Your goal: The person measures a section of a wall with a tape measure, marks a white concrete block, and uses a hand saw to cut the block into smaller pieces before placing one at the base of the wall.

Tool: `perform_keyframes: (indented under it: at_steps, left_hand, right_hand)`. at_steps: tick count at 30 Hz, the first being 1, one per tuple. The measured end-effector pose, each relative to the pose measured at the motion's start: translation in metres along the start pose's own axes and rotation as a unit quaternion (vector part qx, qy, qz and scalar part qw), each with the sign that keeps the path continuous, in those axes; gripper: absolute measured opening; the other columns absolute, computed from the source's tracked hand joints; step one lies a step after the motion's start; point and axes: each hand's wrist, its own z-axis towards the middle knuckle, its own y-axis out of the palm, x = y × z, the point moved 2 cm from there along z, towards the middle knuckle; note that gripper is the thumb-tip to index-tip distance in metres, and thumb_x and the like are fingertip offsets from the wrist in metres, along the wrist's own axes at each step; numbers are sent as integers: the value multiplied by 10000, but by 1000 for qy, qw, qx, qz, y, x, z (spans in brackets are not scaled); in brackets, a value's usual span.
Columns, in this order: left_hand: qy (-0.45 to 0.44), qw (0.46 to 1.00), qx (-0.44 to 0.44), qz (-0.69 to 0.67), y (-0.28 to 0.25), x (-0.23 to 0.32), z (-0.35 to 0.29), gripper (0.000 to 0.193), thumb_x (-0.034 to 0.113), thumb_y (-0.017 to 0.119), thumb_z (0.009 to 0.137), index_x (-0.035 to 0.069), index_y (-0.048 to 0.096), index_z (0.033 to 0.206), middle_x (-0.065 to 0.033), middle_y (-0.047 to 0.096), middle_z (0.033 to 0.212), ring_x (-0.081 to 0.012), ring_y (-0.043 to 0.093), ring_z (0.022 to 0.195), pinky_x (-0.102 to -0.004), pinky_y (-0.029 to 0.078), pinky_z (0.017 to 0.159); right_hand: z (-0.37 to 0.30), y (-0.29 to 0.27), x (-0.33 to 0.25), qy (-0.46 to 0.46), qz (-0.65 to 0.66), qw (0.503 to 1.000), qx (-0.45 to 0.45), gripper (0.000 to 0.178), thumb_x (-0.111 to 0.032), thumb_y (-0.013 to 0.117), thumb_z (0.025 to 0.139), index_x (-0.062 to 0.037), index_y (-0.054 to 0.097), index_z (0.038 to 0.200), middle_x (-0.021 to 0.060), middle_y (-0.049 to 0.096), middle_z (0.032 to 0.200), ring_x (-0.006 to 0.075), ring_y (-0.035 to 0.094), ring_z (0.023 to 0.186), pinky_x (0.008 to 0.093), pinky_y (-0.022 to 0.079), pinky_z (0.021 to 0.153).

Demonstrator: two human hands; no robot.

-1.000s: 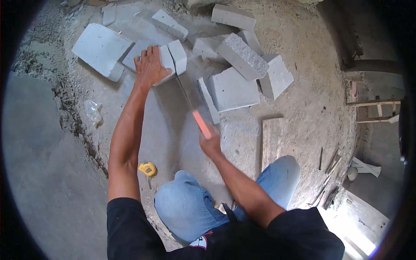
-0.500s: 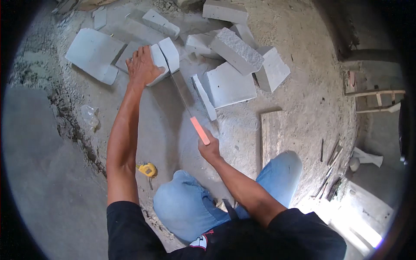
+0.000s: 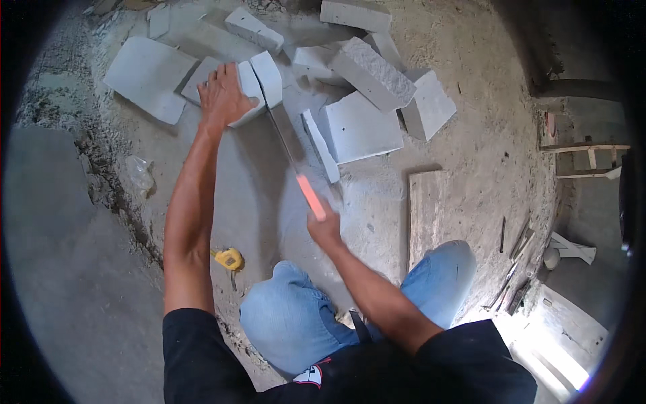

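A white lightweight block [image 3: 250, 82] lies on the floor ahead of me, with a narrow cut running down through it near its right end. My left hand [image 3: 224, 101] is clamped over the block just left of the cut, fingers across the top and thumb toward the cut. My right hand [image 3: 326, 230] is closed around the orange handle of a hand saw [image 3: 310, 196]. The saw's thin blade reaches away from me into the cut, where its far part is hidden. An end piece [image 3: 268, 73] stands right of the cut, a thin gap between it and the rest.
Several white blocks [image 3: 362, 128] and a thin slab [image 3: 321, 147] lie right of the saw. More blocks [image 3: 149, 79] are at the far left. A yellow tape measure [image 3: 229, 259] rests near my left knee. A board [image 3: 427, 209] and tools [image 3: 518, 252] lie to the right.
The view has shifted slightly. More of the saw blade's flat side shows, and my right hand is a little blurred. My left hand keeps its place on the block.
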Motion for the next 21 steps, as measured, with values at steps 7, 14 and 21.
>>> perform_keyframes:
  at_steps: [7, 14, 21]
  left_hand:
    - [-18, 999, -40, 16, 9, 6, -8, 914, 493, 805, 639, 61, 431, 1353, -152, 528, 1319, -367, 491, 1253, -593, 377, 993]
    - [-27, 999, -40, -22, 16, -23, -14, 965, 505, 671, 750, -42, 301, 1454, -277, 392, 1460, -464, 394, 1341, -698, 240, 1083]
    - [-11, 1000, 14, -18, 3, -9, -26, 785, 352, 828, 597, 31, 467, 1217, -153, 548, 1177, -357, 529, 1134, -605, 369, 961]
  right_hand:
    - [24, 8, 1, 118, -13, 991, -68, 455, -51, 558, 834, -95, 580, 1286, 227, 686, 930, 402, 686, 897, 425, 542, 749]
    - [-8, 25, 13, 64, 104, 992, -42, 412, 11, 503, 812, -5, 639, 1201, 120, 692, 1059, 230, 658, 1015, 334, 495, 918]
    - [-27, 12, 23, 27, 6, 999, -33, 314, -43, 576, 813, -21, 630, 1121, 233, 673, 959, 423, 652, 904, 433, 520, 779]
